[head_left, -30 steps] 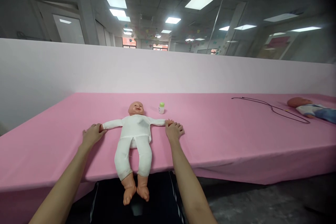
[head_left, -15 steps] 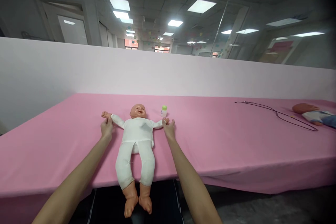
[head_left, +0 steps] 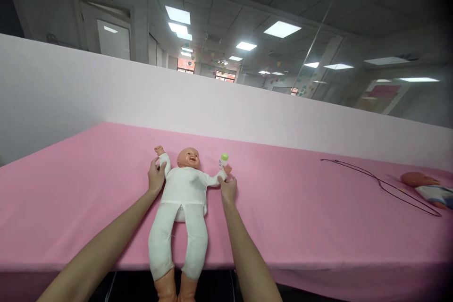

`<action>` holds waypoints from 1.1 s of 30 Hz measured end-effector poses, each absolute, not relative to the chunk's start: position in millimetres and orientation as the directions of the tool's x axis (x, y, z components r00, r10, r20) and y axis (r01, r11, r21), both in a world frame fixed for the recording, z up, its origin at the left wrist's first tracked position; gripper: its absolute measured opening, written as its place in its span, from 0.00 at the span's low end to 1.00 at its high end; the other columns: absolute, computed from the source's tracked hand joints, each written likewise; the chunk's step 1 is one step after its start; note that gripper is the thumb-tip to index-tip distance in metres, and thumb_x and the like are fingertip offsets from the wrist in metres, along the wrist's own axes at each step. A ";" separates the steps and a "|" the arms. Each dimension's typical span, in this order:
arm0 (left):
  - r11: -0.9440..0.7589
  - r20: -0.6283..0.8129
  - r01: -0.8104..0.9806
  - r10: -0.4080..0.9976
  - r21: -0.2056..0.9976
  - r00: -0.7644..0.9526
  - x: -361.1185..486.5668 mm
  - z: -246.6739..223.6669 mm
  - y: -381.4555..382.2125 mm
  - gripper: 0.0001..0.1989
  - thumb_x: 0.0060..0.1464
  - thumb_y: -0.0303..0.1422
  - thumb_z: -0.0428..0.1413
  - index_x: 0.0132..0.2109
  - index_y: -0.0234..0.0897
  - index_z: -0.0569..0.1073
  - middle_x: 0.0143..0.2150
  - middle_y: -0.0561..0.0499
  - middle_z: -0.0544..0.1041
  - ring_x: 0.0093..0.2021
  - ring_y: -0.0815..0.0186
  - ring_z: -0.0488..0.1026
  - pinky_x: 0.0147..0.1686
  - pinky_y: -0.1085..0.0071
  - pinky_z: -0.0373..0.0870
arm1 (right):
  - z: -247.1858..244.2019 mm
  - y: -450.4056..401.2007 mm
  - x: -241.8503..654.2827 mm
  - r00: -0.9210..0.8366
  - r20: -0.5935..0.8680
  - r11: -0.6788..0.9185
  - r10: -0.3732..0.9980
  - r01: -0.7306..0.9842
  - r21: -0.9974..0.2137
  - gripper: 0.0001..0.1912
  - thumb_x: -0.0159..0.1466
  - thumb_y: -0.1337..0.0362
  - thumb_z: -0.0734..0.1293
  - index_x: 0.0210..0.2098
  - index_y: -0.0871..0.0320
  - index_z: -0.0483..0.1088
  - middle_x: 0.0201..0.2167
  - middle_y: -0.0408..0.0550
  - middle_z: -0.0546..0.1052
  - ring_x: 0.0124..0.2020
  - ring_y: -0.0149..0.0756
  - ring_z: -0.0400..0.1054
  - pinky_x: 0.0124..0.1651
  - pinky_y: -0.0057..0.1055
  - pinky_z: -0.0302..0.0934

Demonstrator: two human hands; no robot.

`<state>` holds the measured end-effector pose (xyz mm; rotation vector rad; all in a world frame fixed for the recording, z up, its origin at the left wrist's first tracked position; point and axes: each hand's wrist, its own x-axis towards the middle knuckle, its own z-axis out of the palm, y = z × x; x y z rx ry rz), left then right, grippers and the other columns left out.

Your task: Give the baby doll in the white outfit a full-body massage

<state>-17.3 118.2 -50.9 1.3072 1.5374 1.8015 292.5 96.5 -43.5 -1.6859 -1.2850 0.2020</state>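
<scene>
A baby doll (head_left: 184,188) in a white cloth suit lies on its back, head away from me, its feet past the front edge of the pink-covered table. My left hand (head_left: 156,177) is closed on the doll's arm on the left, thumb and fingers at the white sleeve below its raised fist. On the other side, my right hand (head_left: 228,188) pinches the sleeve of the doll's other arm close to its wrist. A small bottle (head_left: 223,161) with a green cap stands just behind that doll hand, partly hidden by it.
The pink sheet (head_left: 283,207) covers a wide table against a low white partition (head_left: 212,104) with glass above it. To the right lie a thin dark cord (head_left: 375,177) in a loop and a second doll (head_left: 421,180), cut off by the frame's edge.
The doll's left-side arm has swung from stretched outward to bent up beside its head, with my left hand moving along. The other arm has tilted slightly upward. The camera view has tilted.
</scene>
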 end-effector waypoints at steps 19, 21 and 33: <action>-0.119 0.120 -0.070 0.993 0.990 0.020 -57.7 -38.0 128.0 0.30 0.44 0.53 0.70 0.44 0.30 0.82 0.35 0.45 0.81 0.32 0.61 0.75 0.35 0.66 0.71 | -19.2 121.5 283.6 0.065 0.087 0.077 0.994 0.144 -0.987 0.14 0.53 0.57 0.77 0.33 0.60 0.78 0.31 0.48 0.81 0.33 0.39 0.73 0.38 0.33 0.66; -0.117 0.140 -0.188 0.984 0.975 0.114 -68.6 -33.3 122.6 0.32 0.40 0.48 0.75 0.48 0.32 0.82 0.42 0.42 0.83 0.38 0.57 0.78 0.42 0.62 0.74 | -17.0 115.9 291.7 -0.025 0.114 0.112 0.993 -0.071 -0.991 0.22 0.49 0.58 0.81 0.41 0.58 0.80 0.38 0.49 0.83 0.39 0.41 0.75 0.44 0.35 0.68; -0.223 0.192 0.038 0.904 0.974 0.383 -88.9 -21.6 103.5 0.08 0.35 0.33 0.73 0.25 0.39 0.82 0.51 0.38 0.81 0.54 0.46 0.78 0.51 0.58 0.75 | -19.4 106.5 316.2 -0.522 0.117 0.201 0.845 0.107 -0.974 0.11 0.46 0.69 0.78 0.31 0.55 0.83 0.50 0.51 0.78 0.53 0.47 0.72 0.54 0.40 0.65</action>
